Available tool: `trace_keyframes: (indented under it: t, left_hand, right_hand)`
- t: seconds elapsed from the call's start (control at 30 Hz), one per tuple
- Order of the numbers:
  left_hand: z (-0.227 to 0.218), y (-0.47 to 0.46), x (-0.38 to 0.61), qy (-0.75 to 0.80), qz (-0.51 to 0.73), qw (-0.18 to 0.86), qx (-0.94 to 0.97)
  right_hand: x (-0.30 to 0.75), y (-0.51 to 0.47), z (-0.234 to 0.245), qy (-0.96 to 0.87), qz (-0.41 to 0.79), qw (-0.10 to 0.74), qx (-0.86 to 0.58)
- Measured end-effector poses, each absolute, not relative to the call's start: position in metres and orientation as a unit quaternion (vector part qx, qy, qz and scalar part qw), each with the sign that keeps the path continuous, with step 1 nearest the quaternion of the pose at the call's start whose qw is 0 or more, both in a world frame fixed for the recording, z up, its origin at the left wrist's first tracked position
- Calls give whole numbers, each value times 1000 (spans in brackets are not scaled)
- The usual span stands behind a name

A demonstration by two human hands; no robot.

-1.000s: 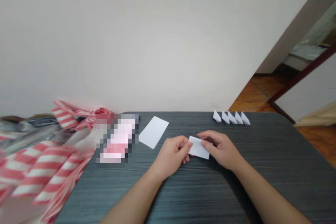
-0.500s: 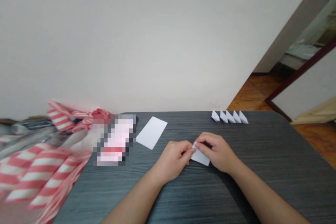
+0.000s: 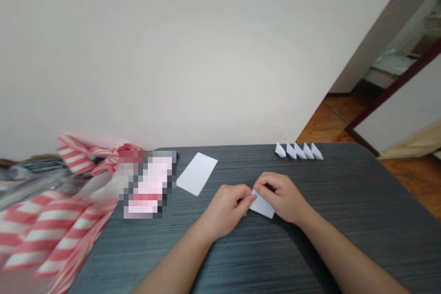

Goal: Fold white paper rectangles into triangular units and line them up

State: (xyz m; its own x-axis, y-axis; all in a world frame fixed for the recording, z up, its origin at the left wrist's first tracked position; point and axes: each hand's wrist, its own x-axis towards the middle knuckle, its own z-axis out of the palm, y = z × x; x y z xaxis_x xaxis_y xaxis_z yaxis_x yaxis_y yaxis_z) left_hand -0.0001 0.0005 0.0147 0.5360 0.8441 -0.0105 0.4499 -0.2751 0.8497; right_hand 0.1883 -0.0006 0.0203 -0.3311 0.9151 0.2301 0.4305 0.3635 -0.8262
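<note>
Between both hands' fingers (image 3: pixel 248 191), seemingly pinched, sits folded paper (image 3: pixel 262 206).

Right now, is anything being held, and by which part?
Yes: a small white paper, pinched at its upper left end by the fingertips of the left hand and right hand.

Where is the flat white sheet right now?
In the head view the sheet lies on the table, left of centre, just beyond the left hand, near the wall.
</note>
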Motion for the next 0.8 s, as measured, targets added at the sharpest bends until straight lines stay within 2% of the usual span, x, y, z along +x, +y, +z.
trace_keyframes:
  t: [0.5, 0.8]
  left_hand:
    - [16, 0, 0, 452, 252, 491, 701]
    - [16, 0, 1, 459, 261, 504, 684]
  right_hand:
    - [196, 3, 16, -716, 366, 325, -498]
    - [198, 3, 17, -723, 338, 313, -516]
